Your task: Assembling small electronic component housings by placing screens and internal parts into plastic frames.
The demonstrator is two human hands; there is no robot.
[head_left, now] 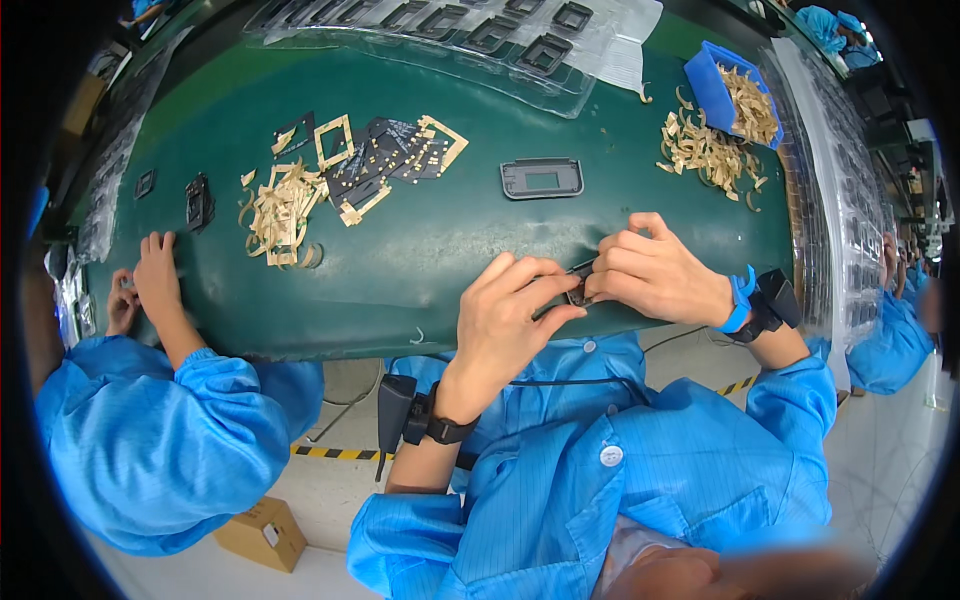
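Close to the table's front edge, my left hand (512,318) and my right hand (655,272) pinch a small dark plastic housing (577,288) between them. Fingers cover most of that piece, so its details are hidden. Just beyond my hands, a similar dark grey rectangular housing (542,179) with a window in its middle lies flat on the green table mat (400,270). A blue strap circles my right wrist, and both wrists carry black devices.
Tan peeled strips (285,215) and dark adhesive sheets (385,160) lie left of centre. A blue bin (712,85) spills more strips at the far right. Clear trays (480,40) with black frames line the back. A co-worker's hands (155,275) rest at the left, near dark parts (199,203).
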